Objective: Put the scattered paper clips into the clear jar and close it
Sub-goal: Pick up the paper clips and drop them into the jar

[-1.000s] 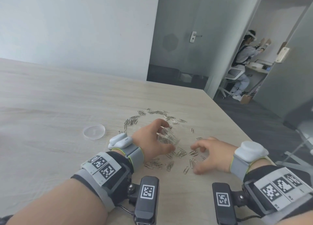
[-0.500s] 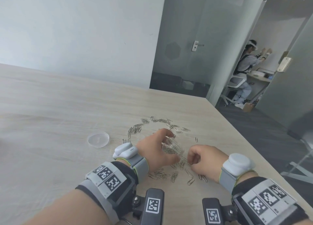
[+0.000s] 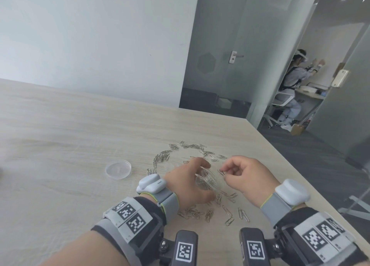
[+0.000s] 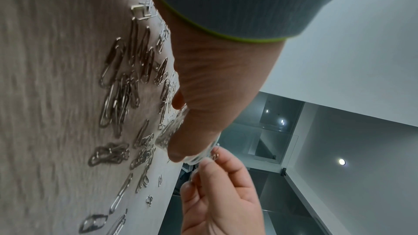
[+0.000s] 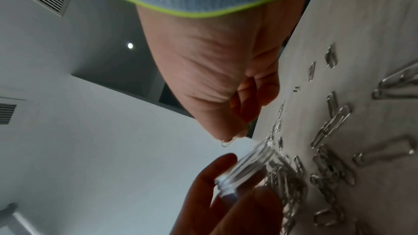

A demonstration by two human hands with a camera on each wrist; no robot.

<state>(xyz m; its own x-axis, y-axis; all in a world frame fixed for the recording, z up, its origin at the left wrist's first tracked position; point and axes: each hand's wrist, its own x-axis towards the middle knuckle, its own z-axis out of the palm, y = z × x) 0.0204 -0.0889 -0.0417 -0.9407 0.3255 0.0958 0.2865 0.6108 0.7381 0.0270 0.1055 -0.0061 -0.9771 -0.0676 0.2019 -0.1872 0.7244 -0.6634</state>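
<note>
My left hand [image 3: 192, 182] grips the clear jar [image 3: 208, 180], which sits on the wooden table [image 3: 60, 145] and holds several silver clips. In the right wrist view the jar [image 5: 248, 169] shows its threaded rim beside my left fingers [image 5: 210, 176]. My right hand [image 3: 243, 175] hovers just right of the jar mouth and pinches paper clips [image 3: 222, 172] between thumb and fingertips; a clip [image 5: 226, 143] hangs from them. Loose paper clips [image 3: 192, 212] lie below the hands, and more paper clips [image 3: 162, 157] arc behind. The clear lid [image 3: 118, 169] lies flat to the left.
The table's right edge [image 3: 300, 177] runs close to my right wrist, with dark floor beyond. A person sits at a desk [image 3: 290, 89] past the glass door. Bare wood stretches left and behind the lid.
My right hand rose off the table with clips pinched and moved up to the jar mouth. My left hand kept hold of the jar.
</note>
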